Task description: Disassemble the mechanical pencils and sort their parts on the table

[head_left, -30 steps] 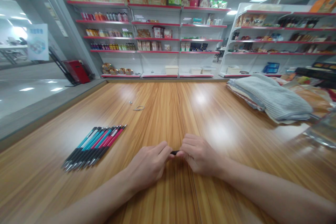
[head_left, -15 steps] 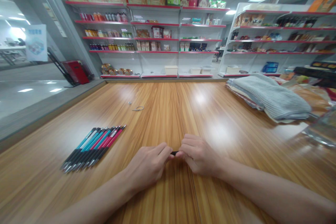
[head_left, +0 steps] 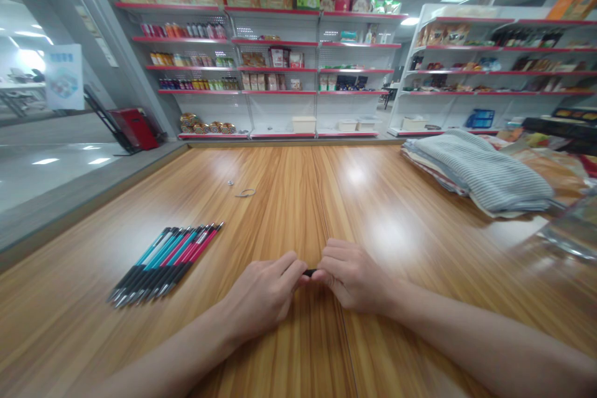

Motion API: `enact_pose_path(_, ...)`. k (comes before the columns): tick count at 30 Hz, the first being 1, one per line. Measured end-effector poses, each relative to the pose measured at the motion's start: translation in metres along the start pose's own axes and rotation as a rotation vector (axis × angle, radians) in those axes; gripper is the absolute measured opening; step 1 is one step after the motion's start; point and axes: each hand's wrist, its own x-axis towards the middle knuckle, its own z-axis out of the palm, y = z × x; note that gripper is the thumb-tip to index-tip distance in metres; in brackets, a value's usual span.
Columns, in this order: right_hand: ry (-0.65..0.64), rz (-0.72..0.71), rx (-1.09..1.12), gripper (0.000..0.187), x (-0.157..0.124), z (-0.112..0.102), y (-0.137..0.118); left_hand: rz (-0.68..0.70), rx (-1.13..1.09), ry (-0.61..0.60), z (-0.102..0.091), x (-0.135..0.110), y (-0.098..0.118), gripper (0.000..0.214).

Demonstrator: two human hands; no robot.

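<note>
Between my hands, low over the middle of the table, is a slim black pen-like thing [head_left: 309, 272]; only a short length shows, its ends being hidden in my fingers. My left hand [head_left: 267, 291] is closed, pinching its left end. On the other end my right hand [head_left: 351, 275] is closed too, with its fingers curled. To the left of my hands a row of several pens [head_left: 165, 264] lies side by side on the wooden table [head_left: 261, 224]. Their barrels are turquoise and pink-red with black grips, and their metal tips point toward the near left.
Beyond the pens lie a thin ring [head_left: 245, 193] and a tiny metal piece [head_left: 230, 183]. Folded striped cloth [head_left: 485, 168] is stacked at the right, near a clear container [head_left: 573, 227]. Stocked shelves [head_left: 280, 68] stand behind the table.
</note>
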Motion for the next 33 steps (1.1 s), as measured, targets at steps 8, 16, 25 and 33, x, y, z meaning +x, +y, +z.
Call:
enact_pose_path(8,-0.002,0.005,-0.001,0.029,0.001,-0.001,-0.002,-0.013,-0.119,0.023,0.001,-0.001,-0.001,0.011)
enact_pose_path(16,0.014,0.064,0.031,0.028,-0.006,-0.002,0.01,-0.048,-0.028,0.019,0.002,-0.003,-0.013,0.021)
enact_pose_path(25,-0.005,0.119,0.081,0.02,-0.009,0.003,0.014,-0.068,-0.04,0.007,0.002,-0.006,-0.015,0.019)
enact_pose_path(33,-0.113,0.234,0.067,0.016,-0.008,0.003,0.016,-0.064,-0.04,-0.054,0.0,-0.005,-0.014,0.021)
